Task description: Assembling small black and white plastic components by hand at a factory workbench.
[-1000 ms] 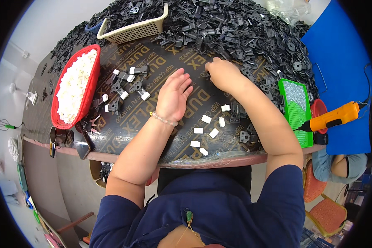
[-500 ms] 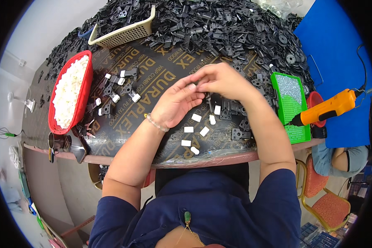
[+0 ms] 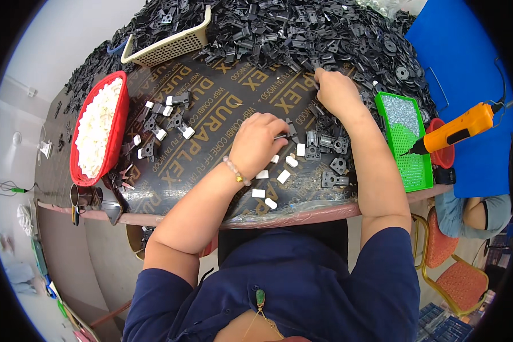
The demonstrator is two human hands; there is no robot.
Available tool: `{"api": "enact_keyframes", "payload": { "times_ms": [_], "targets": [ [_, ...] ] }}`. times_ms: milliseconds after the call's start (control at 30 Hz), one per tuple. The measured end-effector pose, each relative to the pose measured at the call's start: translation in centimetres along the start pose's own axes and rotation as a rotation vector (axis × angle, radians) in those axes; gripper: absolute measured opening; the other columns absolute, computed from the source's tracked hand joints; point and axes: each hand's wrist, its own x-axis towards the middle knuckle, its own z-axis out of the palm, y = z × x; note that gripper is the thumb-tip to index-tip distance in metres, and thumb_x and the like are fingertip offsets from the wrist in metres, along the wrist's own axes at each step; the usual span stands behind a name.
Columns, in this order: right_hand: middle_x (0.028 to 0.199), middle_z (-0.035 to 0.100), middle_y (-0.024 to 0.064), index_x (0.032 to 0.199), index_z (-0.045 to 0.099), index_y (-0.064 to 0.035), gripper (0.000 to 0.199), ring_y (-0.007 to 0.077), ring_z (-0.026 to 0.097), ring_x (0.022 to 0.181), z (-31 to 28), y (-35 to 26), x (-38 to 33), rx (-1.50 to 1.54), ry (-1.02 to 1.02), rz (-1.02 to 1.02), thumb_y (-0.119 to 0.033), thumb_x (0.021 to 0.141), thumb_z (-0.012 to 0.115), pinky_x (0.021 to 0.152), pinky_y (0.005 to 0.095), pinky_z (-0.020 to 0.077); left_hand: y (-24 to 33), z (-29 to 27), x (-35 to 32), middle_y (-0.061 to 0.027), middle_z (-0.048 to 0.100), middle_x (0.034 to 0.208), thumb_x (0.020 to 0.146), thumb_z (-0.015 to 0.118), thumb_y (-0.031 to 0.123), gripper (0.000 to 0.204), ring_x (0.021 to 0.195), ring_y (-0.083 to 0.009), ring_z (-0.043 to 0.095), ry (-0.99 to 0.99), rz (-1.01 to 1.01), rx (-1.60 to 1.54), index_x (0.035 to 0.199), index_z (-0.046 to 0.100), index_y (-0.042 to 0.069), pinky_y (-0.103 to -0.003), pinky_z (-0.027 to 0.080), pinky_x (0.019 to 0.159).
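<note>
My left hand is closed over the table, with a dark rod-like bit between its fingers and a black plastic part at its fingertips. My right hand reaches to the near edge of the heap of black plastic parts. Its fingers are pinched together, and what they hold, if anything, is hidden. Below my left hand lie several small white blocks and white rounded pieces. Black brackets lie between them and my right forearm.
On the left are a red basket of white pieces and black parts with white ends. A beige basket leans in the heap. At right stand a green tray of small metal bits, an orange electric screwdriver and a red bowl.
My hands have parted. The right one has moved up and right to the heap, while the left has turned palm down and shifted right and slightly down.
</note>
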Motion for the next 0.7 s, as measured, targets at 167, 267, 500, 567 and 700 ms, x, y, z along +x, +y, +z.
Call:
{"api": "enact_keyframes", "payload": {
  "times_ms": [167,267,500,567,700],
  "targets": [
    [0.094,0.072,0.0105,0.123,0.063,-0.0009,0.042,0.0182,0.070,0.085,-0.8,-1.9,-0.9,0.728,0.072,-0.200,-0.001,0.081,0.067,0.078,0.0323,0.0558,-0.3,-1.7,0.1,-0.0051,0.065,0.090,0.083,0.072,0.001,0.031,0.092,-0.0183,0.064,0.107,-0.366,-0.304,0.113,0.066,0.006,-0.030,0.051,0.082],
    [0.104,0.069,0.0077,0.128,0.059,0.0028,0.049,0.0118,0.066,0.090,-2.4,-5.1,-2.5,1.376,-0.232,-0.255,0.005,0.081,0.071,0.082,0.0268,0.0551,-1.9,-2.9,0.3,-0.0095,0.065,0.113,0.093,0.064,0.002,0.047,0.100,-0.0198,0.066,0.127,-0.570,-1.266,0.138,0.052,0.004,-0.031,0.054,0.090],
    [0.105,0.068,0.0059,0.128,0.057,0.0011,0.048,0.0105,0.065,0.092,-3.0,-7.2,-3.8,1.458,0.015,-0.244,0.005,0.083,0.071,0.082,0.0250,0.0536,-1.9,-3.3,0.3,-0.0121,0.067,0.117,0.099,0.059,0.007,0.031,0.108,-0.0258,0.068,0.167,-0.544,-1.843,0.130,0.055,0.007,-0.041,0.057,0.095],
    [0.105,0.068,0.0052,0.127,0.058,-0.0003,0.046,0.0098,0.064,0.093,-2.5,-7.3,-3.8,1.482,0.057,-0.294,0.003,0.083,0.073,0.083,0.0248,0.0507,-2.4,-3.2,0.2,-0.0118,0.067,0.118,0.100,0.058,0.009,0.028,0.107,-0.0252,0.068,0.149,-0.528,-1.892,0.128,0.055,0.007,-0.042,0.058,0.095],
    [0.102,0.069,0.0031,0.126,0.059,-0.0008,0.047,0.0100,0.063,0.093,-2.1,-7.9,-3.9,1.554,0.066,-0.350,-0.001,0.083,0.076,0.087,0.0257,0.0473,-2.1,-3.3,0.0,-0.0099,0.066,0.117,0.102,0.055,0.013,0.027,0.104,-0.0230,0.069,0.105,-0.478,-1.976,0.128,0.054,0.008,-0.042,0.059,0.095]
  ]
}}
